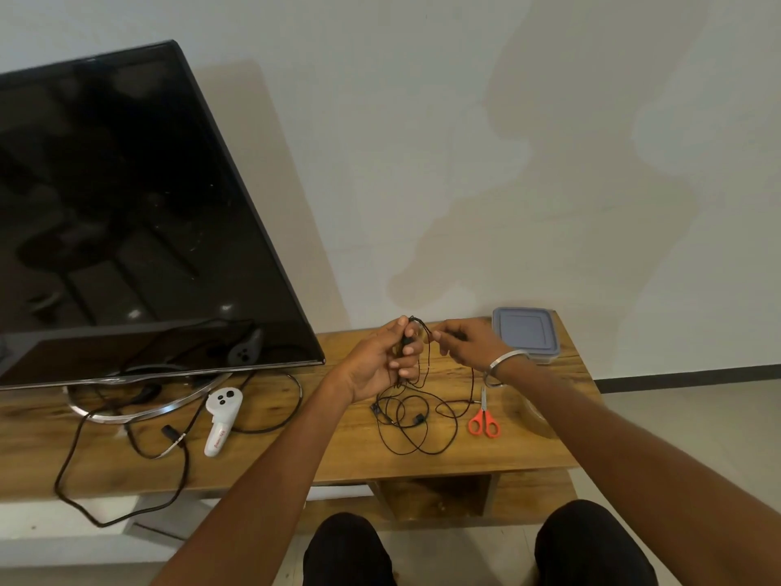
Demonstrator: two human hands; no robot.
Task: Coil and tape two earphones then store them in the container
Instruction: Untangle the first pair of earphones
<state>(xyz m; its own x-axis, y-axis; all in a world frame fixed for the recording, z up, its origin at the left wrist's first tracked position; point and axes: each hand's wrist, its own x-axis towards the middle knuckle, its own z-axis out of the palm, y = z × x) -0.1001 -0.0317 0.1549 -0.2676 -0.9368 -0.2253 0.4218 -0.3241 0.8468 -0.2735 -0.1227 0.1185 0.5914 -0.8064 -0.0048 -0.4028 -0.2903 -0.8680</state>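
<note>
My left hand is raised above the wooden table and grips a bunch of black earphone cable with curled fingers. My right hand pinches a strand of the same cable just to the right, about level with the left hand. More black earphone cable hangs down from my hands and lies in loose tangled loops on the table below. The clear container with a grey-blue lid stands closed at the table's back right corner, behind my right wrist.
Orange-handled scissors lie right of the cable loops. A clear tape roll sits under my right forearm. A large dark TV stands at the left, with a white controller and thick black cables before it. The table's right edge is near the container.
</note>
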